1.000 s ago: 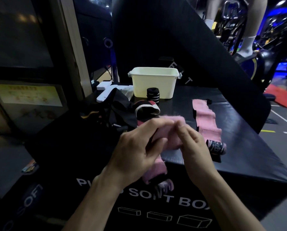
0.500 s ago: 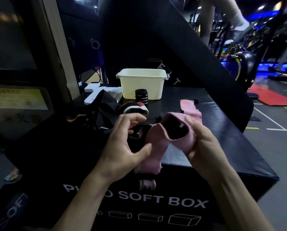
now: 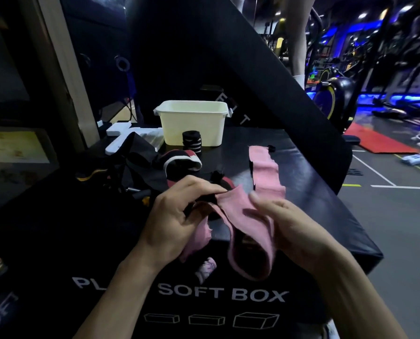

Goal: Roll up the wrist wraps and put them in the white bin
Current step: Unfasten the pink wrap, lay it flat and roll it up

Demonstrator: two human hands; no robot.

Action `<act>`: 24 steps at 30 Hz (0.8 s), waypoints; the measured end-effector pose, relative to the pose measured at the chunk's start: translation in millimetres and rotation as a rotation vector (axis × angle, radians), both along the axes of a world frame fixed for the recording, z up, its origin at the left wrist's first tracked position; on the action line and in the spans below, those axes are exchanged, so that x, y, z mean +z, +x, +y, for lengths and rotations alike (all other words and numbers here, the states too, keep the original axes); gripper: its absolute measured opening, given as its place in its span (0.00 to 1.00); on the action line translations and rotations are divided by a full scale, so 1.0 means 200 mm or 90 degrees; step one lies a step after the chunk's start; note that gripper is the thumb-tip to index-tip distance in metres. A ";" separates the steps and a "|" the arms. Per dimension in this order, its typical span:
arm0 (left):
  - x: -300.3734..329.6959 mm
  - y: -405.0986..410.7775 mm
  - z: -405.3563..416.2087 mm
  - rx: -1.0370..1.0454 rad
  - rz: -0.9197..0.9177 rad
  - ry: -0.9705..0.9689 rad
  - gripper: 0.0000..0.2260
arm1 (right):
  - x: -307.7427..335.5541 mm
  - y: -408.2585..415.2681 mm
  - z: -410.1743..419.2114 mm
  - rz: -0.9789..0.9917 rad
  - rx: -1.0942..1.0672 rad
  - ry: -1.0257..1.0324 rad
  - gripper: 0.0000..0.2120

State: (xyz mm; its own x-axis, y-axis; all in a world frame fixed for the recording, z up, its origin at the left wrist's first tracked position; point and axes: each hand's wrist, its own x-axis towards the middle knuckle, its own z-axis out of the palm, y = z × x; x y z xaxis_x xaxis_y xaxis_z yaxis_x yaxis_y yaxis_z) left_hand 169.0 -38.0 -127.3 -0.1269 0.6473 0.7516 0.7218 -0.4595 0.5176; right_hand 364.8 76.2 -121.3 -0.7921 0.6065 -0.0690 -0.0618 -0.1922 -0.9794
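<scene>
A pink wrist wrap (image 3: pixel 238 216) hangs loose between my hands over the front edge of the black soft box (image 3: pixel 326 216). My left hand (image 3: pixel 179 216) pinches its upper end with fingertips and thumb. My right hand (image 3: pixel 289 228) holds the wrap from the right, its fingers curled behind the cloth. The wrap's tail droops in front of the box face. A second pink wrap (image 3: pixel 265 167) lies flat on the box top. The white bin (image 3: pixel 193 122) stands at the back, with a rolled black wrap (image 3: pixel 192 141) upright in front of it.
A black, white and red wrap (image 3: pixel 182 163) and a heap of dark straps (image 3: pixel 130 167) lie left of centre. A white plastic piece (image 3: pixel 118 135) sits beside the bin. A slanted black pad (image 3: pixel 228 69) rises behind. Gym floor and machines lie to the right.
The wrap, bunched between both hands a second ago, has opened out and now hangs in a long loop. My left hand has gone back onto its upper end.
</scene>
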 end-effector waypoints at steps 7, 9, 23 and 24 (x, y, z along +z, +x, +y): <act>-0.03 0.08 0.08 0.069 -0.327 -0.039 0.15 | 0.02 0.02 -0.01 0.044 -0.024 0.154 0.22; -0.04 0.08 0.09 0.047 -0.324 -0.057 0.13 | 0.02 0.02 -0.01 0.031 -0.017 0.181 0.22; 0.01 0.05 0.07 0.116 -0.318 -0.125 0.24 | 0.03 0.05 0.01 0.176 -0.275 0.458 0.09; 0.02 0.06 0.06 0.114 -0.323 -0.136 0.27 | 0.04 0.05 0.01 0.199 -0.299 0.444 0.08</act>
